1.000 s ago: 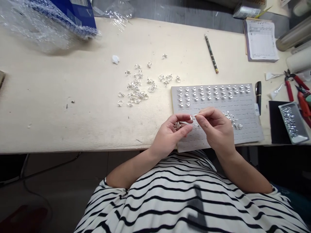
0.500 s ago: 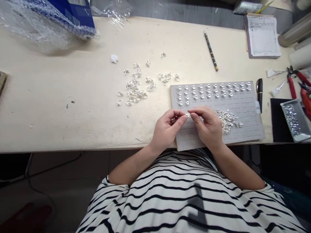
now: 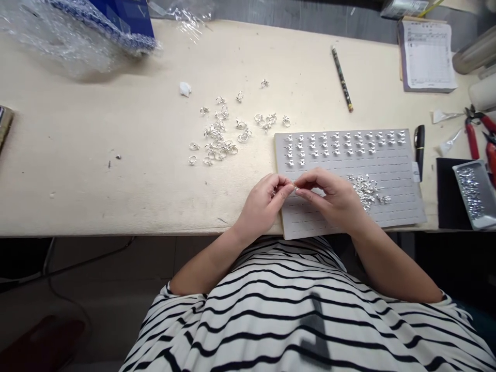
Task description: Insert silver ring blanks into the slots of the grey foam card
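My left hand (image 3: 263,204) is closed, thumb and forefinger pinching a small silver ring (image 3: 295,186); another bit of silver metal shows inside its curled fingers. From the other side, the thumb and forefinger of my right hand (image 3: 331,199) pinch the same ring, which the fingertips mostly cover. Both hands are over the near left part of a grey slotted foam ring board (image 3: 403,204). Small silver pieces stand in rows in the slots along its far side. A heap of loose silver pieces (image 3: 364,192) lies on the board beside my right hand.
Loose silver rings (image 3: 219,137) are scattered left of the board. Around it lie a pencil (image 3: 342,78), a black pen (image 3: 419,147), a notepad (image 3: 428,57), red-handled pliers (image 3: 471,137) and a grey tray (image 3: 484,219) of tiny shiny parts. Clear plastic wrap (image 3: 73,46) covers the far left corner.
My right hand has turned a little, its fingers straighter and flatter at the ring. Both hands still meet at the pinch. The whole view has shifted slightly.
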Available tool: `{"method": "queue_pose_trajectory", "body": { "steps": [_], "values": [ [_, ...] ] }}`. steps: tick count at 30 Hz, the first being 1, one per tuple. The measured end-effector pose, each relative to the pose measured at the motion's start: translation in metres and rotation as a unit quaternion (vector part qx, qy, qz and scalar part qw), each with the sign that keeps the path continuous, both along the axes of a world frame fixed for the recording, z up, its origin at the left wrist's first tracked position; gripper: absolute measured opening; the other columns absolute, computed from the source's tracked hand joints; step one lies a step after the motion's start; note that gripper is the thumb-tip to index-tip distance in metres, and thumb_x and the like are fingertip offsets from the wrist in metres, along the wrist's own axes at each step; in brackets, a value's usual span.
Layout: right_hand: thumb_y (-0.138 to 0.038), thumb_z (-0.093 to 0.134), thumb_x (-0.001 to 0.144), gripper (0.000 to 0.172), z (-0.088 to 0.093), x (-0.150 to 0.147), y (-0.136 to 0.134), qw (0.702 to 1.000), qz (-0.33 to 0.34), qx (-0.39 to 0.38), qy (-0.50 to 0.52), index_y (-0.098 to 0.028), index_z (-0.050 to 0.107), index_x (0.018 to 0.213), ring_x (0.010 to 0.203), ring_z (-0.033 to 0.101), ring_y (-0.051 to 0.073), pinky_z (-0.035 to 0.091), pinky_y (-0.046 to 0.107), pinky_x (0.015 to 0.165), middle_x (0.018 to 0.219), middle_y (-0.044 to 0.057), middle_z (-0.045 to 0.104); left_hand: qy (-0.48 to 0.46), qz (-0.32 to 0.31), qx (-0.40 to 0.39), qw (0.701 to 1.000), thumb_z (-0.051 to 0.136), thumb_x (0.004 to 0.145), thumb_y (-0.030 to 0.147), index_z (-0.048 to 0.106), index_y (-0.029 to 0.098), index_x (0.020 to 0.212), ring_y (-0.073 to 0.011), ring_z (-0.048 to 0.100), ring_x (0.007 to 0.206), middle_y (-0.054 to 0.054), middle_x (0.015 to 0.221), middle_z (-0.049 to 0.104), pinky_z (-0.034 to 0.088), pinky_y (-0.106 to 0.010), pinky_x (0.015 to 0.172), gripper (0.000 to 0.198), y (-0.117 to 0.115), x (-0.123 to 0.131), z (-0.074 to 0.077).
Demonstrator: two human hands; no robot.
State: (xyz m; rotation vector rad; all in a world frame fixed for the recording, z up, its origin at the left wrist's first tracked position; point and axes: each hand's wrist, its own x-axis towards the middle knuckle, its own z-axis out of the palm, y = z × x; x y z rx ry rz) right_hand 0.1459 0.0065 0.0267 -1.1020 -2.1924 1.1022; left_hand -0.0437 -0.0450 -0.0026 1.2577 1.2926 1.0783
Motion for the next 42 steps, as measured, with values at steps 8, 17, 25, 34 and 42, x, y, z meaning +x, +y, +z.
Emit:
{"method": "queue_pose_trajectory", "body": {
  "steps": [8,17,25,34,42],
  "values": [
    [-0.028,0.067,0.096,0.007,-0.01,-0.007,0.015,0.987,-0.074,0.103,-0.094,-0.024,0.068,0.101,0.085,0.067,0.018,0.056,0.034,0.078,0.097,0.003,0.072,-0.216,0.099,-0.073,0.969,0.061,0.098,0.031,0.06,0.024,0.115,-0.0168,0.062,0.11,-0.006,0.118,0.063,0.053,-0.029,0.095,0.019,0.0,-0.002,-0.007],
    [-0.025,0.061,0.099,0.005,-0.019,-0.02,0.018,0.973,-0.041,0.152,-0.17,-0.021,0.064,0.098,0.087,0.064,0.02,0.051,0.034,0.073,0.095,0.006,0.069,-0.395,0.118,-0.127,0.902,0.047,0.101,0.016,0.06,0.023,0.126,-0.0178,0.057,0.141,-0.006,0.145,0.062,0.045,-0.033,0.121,0.03,-0.002,-0.001,-0.004],
    [-0.025,0.06,0.102,0.019,0.004,-0.025,-0.001,0.964,-0.026,0.257,-0.069,-0.024,0.063,0.12,0.094,0.065,0.019,0.054,0.035,0.085,0.1,0.005,0.069,-0.539,0.087,-0.128,0.828,0.042,0.109,0.024,0.066,0.02,0.133,-0.0215,0.051,0.147,-0.004,0.147,0.064,0.044,-0.033,0.121,0.035,-0.007,0.004,0.006],
    [-0.019,0.061,0.101,0.015,0.005,-0.028,-0.009,0.961,0.011,0.27,-0.063,-0.023,0.067,0.114,0.1,0.065,0.018,0.053,0.035,0.09,0.108,0.005,0.072,-0.536,0.034,-0.173,0.826,0.042,0.109,0.028,0.07,0.023,0.132,-0.0209,0.052,0.145,-0.003,0.145,0.066,0.049,-0.031,0.117,0.036,-0.005,0.006,0.008],
    [-0.029,0.059,0.102,0.01,0.016,-0.011,0.0,0.998,-0.042,0.032,-0.02,-0.023,0.068,0.102,0.083,0.06,0.013,0.051,0.028,0.075,0.093,0.001,0.067,-0.483,0.067,-0.179,0.855,0.046,0.108,0.025,0.07,0.022,0.126,-0.0194,0.064,0.133,-0.004,0.137,0.071,0.053,-0.031,0.112,0.03,-0.004,0.006,0.004]
  ]
}}
